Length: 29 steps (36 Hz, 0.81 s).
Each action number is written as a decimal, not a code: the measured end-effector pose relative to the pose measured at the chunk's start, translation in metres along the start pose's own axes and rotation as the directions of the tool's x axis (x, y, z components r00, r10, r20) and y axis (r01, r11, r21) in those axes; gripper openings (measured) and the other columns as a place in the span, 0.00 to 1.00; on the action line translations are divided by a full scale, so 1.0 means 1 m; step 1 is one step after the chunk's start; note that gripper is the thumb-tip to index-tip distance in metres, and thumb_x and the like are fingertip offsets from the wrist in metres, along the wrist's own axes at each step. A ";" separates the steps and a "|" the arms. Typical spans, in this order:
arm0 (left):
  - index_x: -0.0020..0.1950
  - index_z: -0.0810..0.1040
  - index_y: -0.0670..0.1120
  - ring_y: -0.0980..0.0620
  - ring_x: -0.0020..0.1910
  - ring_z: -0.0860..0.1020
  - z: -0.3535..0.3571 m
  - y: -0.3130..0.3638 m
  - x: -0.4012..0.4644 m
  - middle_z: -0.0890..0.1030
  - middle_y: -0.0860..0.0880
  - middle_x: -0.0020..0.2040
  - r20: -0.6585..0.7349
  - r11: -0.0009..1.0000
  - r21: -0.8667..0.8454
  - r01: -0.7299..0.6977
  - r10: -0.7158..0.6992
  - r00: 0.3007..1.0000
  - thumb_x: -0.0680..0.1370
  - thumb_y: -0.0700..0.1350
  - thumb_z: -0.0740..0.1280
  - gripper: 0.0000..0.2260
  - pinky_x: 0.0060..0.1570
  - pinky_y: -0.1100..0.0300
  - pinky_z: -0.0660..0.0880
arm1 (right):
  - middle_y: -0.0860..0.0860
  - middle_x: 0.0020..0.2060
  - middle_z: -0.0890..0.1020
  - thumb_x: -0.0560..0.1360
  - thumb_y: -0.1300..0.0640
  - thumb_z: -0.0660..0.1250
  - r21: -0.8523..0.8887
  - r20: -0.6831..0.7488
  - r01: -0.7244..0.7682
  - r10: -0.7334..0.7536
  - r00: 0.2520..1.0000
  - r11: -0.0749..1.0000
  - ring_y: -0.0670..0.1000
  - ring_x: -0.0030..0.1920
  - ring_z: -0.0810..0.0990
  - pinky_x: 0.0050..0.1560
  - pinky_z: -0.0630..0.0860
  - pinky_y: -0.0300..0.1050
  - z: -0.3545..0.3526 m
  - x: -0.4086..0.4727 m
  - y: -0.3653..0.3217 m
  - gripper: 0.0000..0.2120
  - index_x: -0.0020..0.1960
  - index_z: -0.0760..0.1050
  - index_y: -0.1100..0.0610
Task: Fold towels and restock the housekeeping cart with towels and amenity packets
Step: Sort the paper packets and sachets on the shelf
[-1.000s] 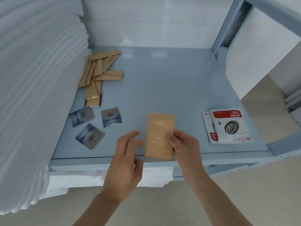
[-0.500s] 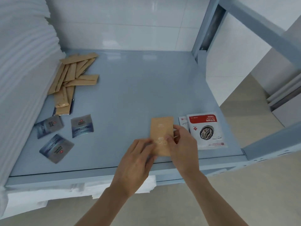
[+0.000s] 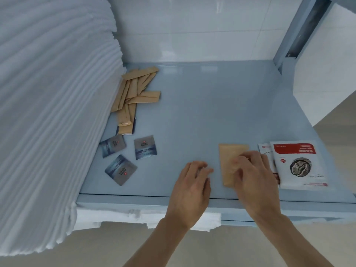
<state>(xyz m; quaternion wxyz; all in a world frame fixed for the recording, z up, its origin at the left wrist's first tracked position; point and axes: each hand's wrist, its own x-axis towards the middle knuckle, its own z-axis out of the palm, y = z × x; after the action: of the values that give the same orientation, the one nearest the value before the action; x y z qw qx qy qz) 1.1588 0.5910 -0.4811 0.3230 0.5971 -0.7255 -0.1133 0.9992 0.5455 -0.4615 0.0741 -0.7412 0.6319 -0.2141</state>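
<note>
A tan amenity packet (image 3: 230,155) lies flat on the blue cart shelf (image 3: 202,112), near its front edge. My right hand (image 3: 252,174) rests on the packet's lower right part, fingers bent over it; motion blur hides whether they pinch it. My left hand (image 3: 192,182) hovers just left of the packet with relaxed fingers, holding nothing. A tall stack of folded white towels (image 3: 48,93) fills the shelf's left side.
Several tan stick sachets (image 3: 134,93) lie heaped beside the towels. Three grey square packets (image 3: 131,157) lie in front of them. Two white and red pouches (image 3: 296,164) sit at the shelf's right front. A blue cart post (image 3: 300,29) rises at the back right. More white towels (image 3: 146,216) show on the lower shelf.
The tan packet has gone from being held up in both hands to lying flat on the shelf, further right. My left hand has come off it.
</note>
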 end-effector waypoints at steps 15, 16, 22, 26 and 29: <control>0.70 0.72 0.42 0.39 0.70 0.68 -0.090 -0.109 -0.034 0.70 0.39 0.71 -0.195 0.775 0.305 0.553 -0.518 0.833 0.80 0.51 0.68 0.22 0.69 0.43 0.67 | 0.49 0.72 0.68 0.75 0.64 0.64 0.216 0.262 0.254 -0.307 0.915 0.943 0.52 0.70 0.66 0.65 0.70 0.46 0.054 0.027 -0.140 0.24 0.72 0.69 0.56; 0.70 0.73 0.41 0.39 0.68 0.69 -0.092 -0.112 -0.037 0.73 0.39 0.69 -0.182 0.786 0.308 0.535 -0.504 0.844 0.80 0.52 0.68 0.23 0.68 0.44 0.68 | 0.49 0.74 0.65 0.76 0.62 0.64 0.212 0.295 0.271 -0.326 0.898 0.939 0.52 0.72 0.64 0.67 0.69 0.46 0.058 0.029 -0.148 0.27 0.74 0.65 0.56; 0.63 0.77 0.38 0.38 0.55 0.78 -0.100 -0.123 -0.047 0.80 0.40 0.56 -0.212 0.849 0.247 0.467 -0.423 0.881 0.71 0.48 0.78 0.26 0.55 0.43 0.78 | 0.49 0.78 0.58 0.80 0.56 0.63 0.094 0.424 0.332 -0.340 0.840 0.939 0.52 0.78 0.55 0.74 0.57 0.48 0.083 0.031 -0.170 0.33 0.80 0.52 0.54; 0.65 0.75 0.39 0.40 0.57 0.76 -0.102 -0.127 -0.052 0.78 0.41 0.59 -0.269 0.874 0.101 0.475 -0.436 0.859 0.64 0.47 0.83 0.34 0.57 0.43 0.76 | 0.49 0.70 0.70 0.79 0.55 0.66 0.051 0.321 0.351 -0.348 0.881 0.935 0.53 0.69 0.66 0.67 0.64 0.48 0.087 0.022 -0.168 0.26 0.75 0.63 0.54; 0.67 0.75 0.41 0.46 0.59 0.72 -0.103 -0.128 -0.056 0.75 0.46 0.62 -0.270 0.889 0.013 0.457 -0.437 0.858 0.64 0.45 0.83 0.34 0.55 0.55 0.73 | 0.51 0.63 0.76 0.77 0.53 0.69 -0.002 0.265 0.366 -0.353 0.897 0.930 0.56 0.62 0.72 0.60 0.70 0.50 0.085 0.014 -0.164 0.21 0.68 0.72 0.56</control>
<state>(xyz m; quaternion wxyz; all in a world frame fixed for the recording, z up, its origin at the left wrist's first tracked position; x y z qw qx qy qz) 1.3271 0.6329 -0.4912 0.3568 0.7706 -0.5223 -0.0778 1.1838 0.5498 -0.4729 0.0963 -0.8684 0.4741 -0.1083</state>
